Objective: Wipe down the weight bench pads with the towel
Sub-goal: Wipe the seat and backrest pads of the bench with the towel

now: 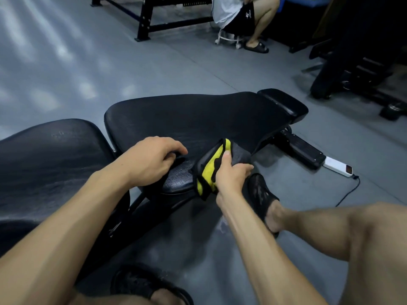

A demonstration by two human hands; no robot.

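a: where's the towel [211, 170] right now?

b: bunched in the right hand [231, 177], pressed against the near edge of the long back pad [198, 119], just where the pad curves down. fingers are closed around the yellow-and-dark cloth.

a: and the left hand [152, 160]?

b: resting on the same pad near its lower end, fingers curled over the surface, holding nothing that i can see. the two hands are close but not touching.

a: how far along would you say it is?

b: mid-job, i'd guess. the back pad shows faint streaks that could be damp wipe marks, though it might just be worn vinyl under the light. the seat pad [50, 161] on the left looks mottled too, so i can't say whether it's been done. the small head pad [284, 104] at the far end looks untouched, but that's a judgement.

a: anything you can't make out?

b: the towel's underside and how much of it touches the pad are hidden by the hand. the frame beneath the pads is mostly in shadow, and the seat pad runs off the left edge of the view.
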